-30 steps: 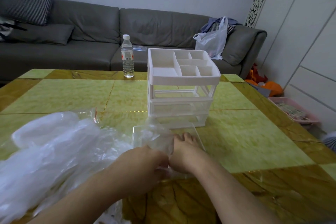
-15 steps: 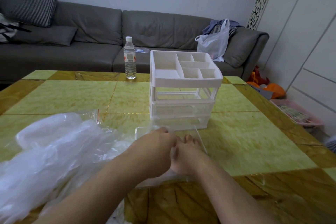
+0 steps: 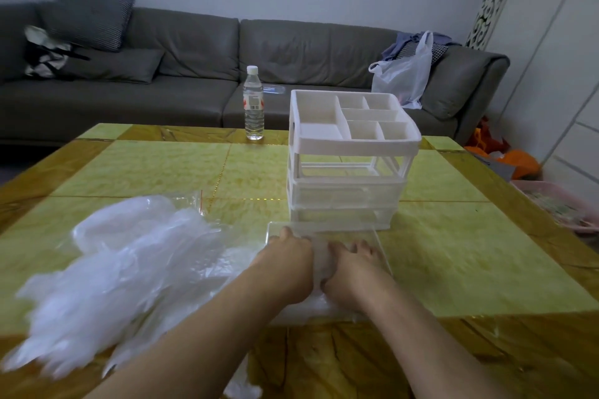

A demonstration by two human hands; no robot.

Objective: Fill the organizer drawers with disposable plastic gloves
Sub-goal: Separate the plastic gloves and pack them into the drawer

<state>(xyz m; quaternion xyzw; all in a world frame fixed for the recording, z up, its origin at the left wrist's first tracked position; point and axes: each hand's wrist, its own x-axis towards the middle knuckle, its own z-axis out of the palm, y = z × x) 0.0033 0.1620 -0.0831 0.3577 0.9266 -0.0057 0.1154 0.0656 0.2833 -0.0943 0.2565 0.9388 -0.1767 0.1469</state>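
A white organizer (image 3: 351, 155) with a divided top tray stands mid-table; its top drawer slot is empty. The clear drawer (image 3: 377, 238) lies on the table in front of it. Inside the drawer my left hand (image 3: 287, 264) and my right hand (image 3: 351, 266) press side by side on a folded clear glove (image 3: 321, 261), fingers spread flat. A heap of clear disposable gloves (image 3: 123, 269) lies on the table to the left, partly on a clear bag with a red strip.
A water bottle (image 3: 253, 103) stands at the table's far edge. Behind it is a grey sofa (image 3: 194, 74) holding cushions and a white plastic bag (image 3: 403, 76). A pink basket (image 3: 564, 207) sits on the floor at the right.
Both hands have moved forward into the drawer and spread apart, flattening the glove that they held bunched between them a second ago.
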